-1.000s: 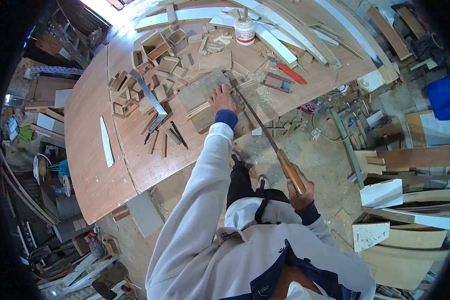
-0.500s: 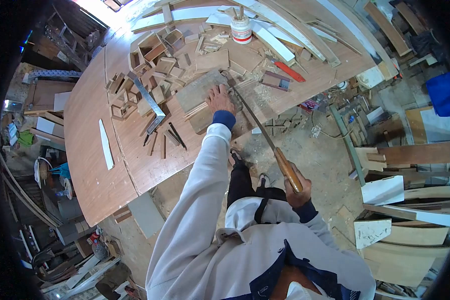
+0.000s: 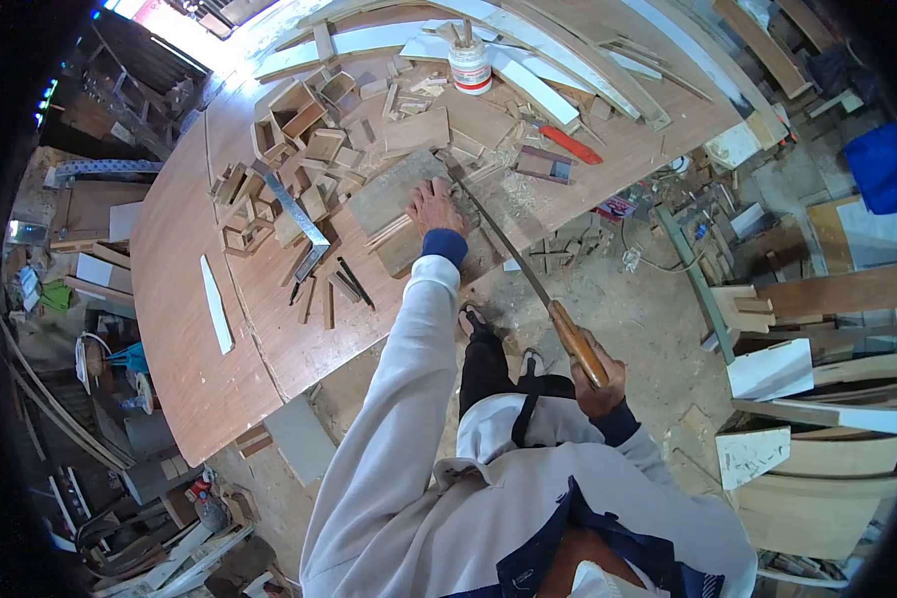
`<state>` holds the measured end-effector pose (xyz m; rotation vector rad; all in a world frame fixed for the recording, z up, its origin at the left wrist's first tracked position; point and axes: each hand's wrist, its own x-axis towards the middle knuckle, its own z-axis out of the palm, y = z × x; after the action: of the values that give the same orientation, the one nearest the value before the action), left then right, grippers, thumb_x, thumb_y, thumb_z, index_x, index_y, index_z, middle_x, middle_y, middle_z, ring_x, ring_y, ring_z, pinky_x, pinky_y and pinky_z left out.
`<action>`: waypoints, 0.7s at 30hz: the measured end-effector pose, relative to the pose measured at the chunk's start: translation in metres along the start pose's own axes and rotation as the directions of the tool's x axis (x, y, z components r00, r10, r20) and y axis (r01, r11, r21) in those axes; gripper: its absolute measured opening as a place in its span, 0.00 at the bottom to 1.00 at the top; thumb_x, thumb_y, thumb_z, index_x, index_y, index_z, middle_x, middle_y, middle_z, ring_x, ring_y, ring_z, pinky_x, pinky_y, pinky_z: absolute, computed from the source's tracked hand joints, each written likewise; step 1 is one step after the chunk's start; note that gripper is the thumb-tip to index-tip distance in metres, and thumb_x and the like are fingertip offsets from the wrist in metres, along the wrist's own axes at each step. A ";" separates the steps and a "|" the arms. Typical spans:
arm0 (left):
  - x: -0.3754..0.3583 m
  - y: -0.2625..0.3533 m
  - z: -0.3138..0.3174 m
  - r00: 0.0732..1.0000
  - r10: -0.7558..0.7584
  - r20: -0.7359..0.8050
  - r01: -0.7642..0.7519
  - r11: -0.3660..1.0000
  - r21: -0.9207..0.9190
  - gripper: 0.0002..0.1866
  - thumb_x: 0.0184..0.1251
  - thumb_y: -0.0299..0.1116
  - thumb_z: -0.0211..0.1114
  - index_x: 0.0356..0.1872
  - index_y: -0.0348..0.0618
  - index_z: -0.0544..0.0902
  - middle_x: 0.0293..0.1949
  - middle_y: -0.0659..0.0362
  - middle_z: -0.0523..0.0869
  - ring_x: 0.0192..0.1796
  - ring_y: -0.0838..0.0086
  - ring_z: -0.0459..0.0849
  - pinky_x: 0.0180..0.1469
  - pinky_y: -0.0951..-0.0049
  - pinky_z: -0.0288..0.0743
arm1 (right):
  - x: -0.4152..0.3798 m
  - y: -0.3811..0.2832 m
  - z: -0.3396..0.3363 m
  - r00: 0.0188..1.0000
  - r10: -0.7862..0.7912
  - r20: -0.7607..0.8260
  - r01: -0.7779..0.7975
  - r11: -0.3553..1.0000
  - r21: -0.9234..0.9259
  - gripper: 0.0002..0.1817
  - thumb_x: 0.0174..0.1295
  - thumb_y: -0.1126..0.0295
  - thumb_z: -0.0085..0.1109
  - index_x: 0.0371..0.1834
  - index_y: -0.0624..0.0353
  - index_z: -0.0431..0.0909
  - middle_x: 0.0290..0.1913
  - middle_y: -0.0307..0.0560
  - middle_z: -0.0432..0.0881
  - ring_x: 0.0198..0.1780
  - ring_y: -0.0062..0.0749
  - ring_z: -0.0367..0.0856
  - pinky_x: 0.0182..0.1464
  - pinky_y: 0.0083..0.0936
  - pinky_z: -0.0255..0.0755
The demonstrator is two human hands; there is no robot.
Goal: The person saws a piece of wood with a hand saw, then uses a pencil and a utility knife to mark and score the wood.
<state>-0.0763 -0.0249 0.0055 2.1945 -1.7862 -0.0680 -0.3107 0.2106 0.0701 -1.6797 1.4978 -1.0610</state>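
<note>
My right hand [image 3: 601,383] grips the wooden handle of a handsaw [image 3: 516,249]. Its long thin blade slants away up to the right side of a worn wooden block [image 3: 394,189] near the table's edge. My left hand [image 3: 437,207] presses down on that block, fingers bent over thin wooden strips [image 3: 394,232] lying across it. Its fingertips are partly hidden. Left of the block lie a metal try square [image 3: 297,211] and a dark pencil [image 3: 355,281], with short wood pieces beside them.
Small wooden frames [image 3: 299,115] and offcuts are heaped on the table [image 3: 179,329]. A white glue jar [image 3: 470,72] holding sticks stands at the back. A red-handled tool [image 3: 570,145] lies on the right. Boards [image 3: 817,498] are stacked on the floor at right.
The view has shifted slightly. My left hand keeps its place on the block, and the saw stays in my right hand at nearly the same angle.
</note>
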 end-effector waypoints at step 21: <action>0.001 -0.004 0.009 1.000 0.011 -0.004 -0.011 0.999 0.035 0.29 0.37 0.25 0.67 0.47 0.46 0.69 0.52 0.51 0.70 0.58 0.55 0.66 0.54 0.54 0.60 | 0.060 0.003 0.044 0.987 0.138 0.082 -0.137 0.990 -0.010 0.27 0.53 0.76 0.56 0.60 0.63 0.69 0.49 0.59 0.80 0.45 0.46 0.83 0.45 0.29 0.76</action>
<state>-0.0745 -0.0274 -0.0043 2.2072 -1.8101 -0.0300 -0.2717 0.1486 0.0561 -1.5789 1.5395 -0.9051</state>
